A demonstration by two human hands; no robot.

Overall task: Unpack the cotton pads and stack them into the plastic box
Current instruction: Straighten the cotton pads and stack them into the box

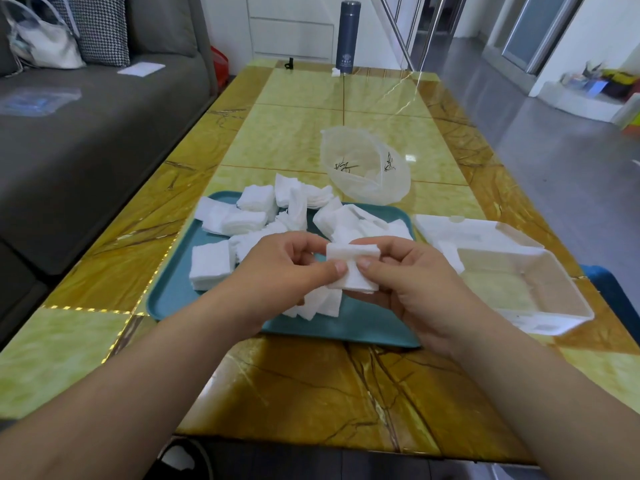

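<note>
Marbled yellow-green table [304,133]: teal tray [166,292] at near centre, strewn with loose cotton pads [242,216] in small heaps. Both hands above the tray's near half; left hand [280,271] and right hand [412,285] pinch one small stack of pads [353,268] between thumbs and fingers. Clear plastic box [526,285], lid open, just right of the tray. Crumpled translucent bag [363,168] beyond the tray. Dark flask [347,38] upright at the far edge. Grey sofa [86,150] along the left.
</note>
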